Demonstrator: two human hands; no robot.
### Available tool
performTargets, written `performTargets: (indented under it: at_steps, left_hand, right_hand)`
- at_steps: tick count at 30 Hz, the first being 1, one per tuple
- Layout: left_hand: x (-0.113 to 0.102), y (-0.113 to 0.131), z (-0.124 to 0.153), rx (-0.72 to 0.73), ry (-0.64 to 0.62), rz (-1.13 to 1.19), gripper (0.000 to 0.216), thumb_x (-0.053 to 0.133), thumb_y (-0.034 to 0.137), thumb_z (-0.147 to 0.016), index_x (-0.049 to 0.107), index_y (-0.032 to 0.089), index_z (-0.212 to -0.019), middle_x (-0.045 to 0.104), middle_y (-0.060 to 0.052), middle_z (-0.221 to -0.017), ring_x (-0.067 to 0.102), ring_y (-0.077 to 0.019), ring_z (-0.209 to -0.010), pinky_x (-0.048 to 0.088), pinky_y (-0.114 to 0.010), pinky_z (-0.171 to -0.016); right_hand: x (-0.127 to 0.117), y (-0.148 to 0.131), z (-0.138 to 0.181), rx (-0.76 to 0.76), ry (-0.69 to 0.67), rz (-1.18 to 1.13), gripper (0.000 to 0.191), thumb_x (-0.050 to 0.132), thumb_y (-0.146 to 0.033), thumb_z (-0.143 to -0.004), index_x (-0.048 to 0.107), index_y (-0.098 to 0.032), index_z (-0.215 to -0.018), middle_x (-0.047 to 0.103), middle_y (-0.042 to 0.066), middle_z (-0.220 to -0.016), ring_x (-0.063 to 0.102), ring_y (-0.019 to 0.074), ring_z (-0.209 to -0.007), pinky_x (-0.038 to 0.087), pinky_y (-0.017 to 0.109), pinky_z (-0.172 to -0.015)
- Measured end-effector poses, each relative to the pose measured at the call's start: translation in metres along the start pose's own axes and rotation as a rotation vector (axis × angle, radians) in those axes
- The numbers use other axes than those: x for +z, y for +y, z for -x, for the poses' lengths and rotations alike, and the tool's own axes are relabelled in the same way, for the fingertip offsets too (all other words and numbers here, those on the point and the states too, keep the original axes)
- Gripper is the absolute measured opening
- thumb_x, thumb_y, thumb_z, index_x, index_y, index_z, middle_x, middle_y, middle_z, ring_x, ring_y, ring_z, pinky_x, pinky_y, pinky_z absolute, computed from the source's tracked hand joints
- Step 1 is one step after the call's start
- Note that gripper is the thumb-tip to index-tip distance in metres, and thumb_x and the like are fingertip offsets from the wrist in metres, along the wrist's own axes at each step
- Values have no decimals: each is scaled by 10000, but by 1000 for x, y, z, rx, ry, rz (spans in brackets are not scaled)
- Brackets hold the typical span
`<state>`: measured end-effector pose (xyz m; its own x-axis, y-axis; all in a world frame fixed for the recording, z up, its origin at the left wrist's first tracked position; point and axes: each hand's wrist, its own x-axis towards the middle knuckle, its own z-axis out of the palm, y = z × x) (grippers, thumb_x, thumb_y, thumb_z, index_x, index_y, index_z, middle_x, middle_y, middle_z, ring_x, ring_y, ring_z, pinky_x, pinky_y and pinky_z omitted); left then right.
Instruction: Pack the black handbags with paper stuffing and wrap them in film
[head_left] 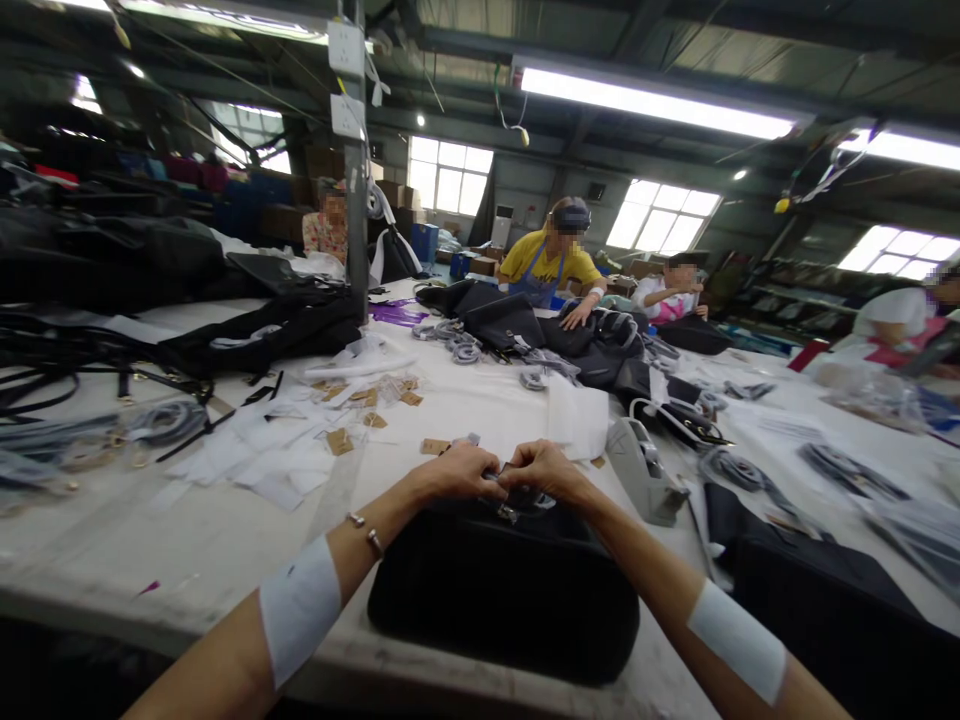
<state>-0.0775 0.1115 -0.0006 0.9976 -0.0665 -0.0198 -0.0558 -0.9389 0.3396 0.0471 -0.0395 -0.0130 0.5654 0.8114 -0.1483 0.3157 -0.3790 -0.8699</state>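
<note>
A black bag (502, 590) stands at the table's front edge, its rounded base towards me. Above its far side my left hand (466, 470) and my right hand (541, 470) meet, thumbs and fingers pinched together. Between the fingertips is something small and dark that I cannot make out. Just beneath them shows a grey, shiny plastic-wrapped piece (517, 505), perhaps part of a strap; the fingers hide much of it. Beyond my left hand lies a brown cardboard tag (435, 446). A grey tape dispenser (646, 475) stands to the right of my right hand.
White sheets (262, 455) and brown tags (340, 441) lie to the left. Black bags (502, 315) and wrapped grey straps (465, 350) are piled across the table, where a person in yellow (555, 260) works. Another black bag (817, 590) sits right. A metal post (357, 200) rises left of centre.
</note>
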Motion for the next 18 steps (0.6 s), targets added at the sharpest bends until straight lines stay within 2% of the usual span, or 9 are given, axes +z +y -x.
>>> performTargets:
  at_steps: [2,5,8,13,18]
  left_hand:
    - [7,0,0,38,43,3,222,601,420,-807,665,208,-806,651,-4,-725,598,-211,-840,403,-341,-897]
    - [22,0,-1,96,165,-1,205,578,380,-837,646,187,-825,664,-12,-767,604,-188,-823,298,-402,-1041]
    - [32,2,0,88,240,-20,221,569,382,-845,635,173,-871,669,-37,-809,615,-203,-859,264,-443,-1072]
    - [31,7,4,74,264,-48,224,579,382,-833,638,173,-888,675,-47,-827,619,-220,-885,254,-460,-1085]
    - [30,9,4,79,264,-36,200,589,376,-814,647,186,-838,664,-21,-764,620,-207,-832,230,-457,-1098]
  right_hand:
    - [-2,-3,1,4,-30,9,302,816,-360,-522,617,-159,-631,619,-26,-538,536,93,-489,377,184,-453]
    - [-7,-8,2,12,-80,42,283,809,-331,-523,612,-158,-630,613,-28,-525,539,93,-483,382,178,-446]
    - [-12,-12,3,0,-135,41,245,784,-322,-544,646,-151,-652,621,-23,-540,541,93,-484,412,183,-457]
    - [-16,-21,7,4,-216,78,194,731,-283,-592,728,-138,-721,662,8,-592,576,114,-512,478,210,-507]
    - [-19,-39,12,-68,-234,346,162,648,-218,-625,759,-156,-726,642,-6,-550,591,124,-519,472,192,-492]
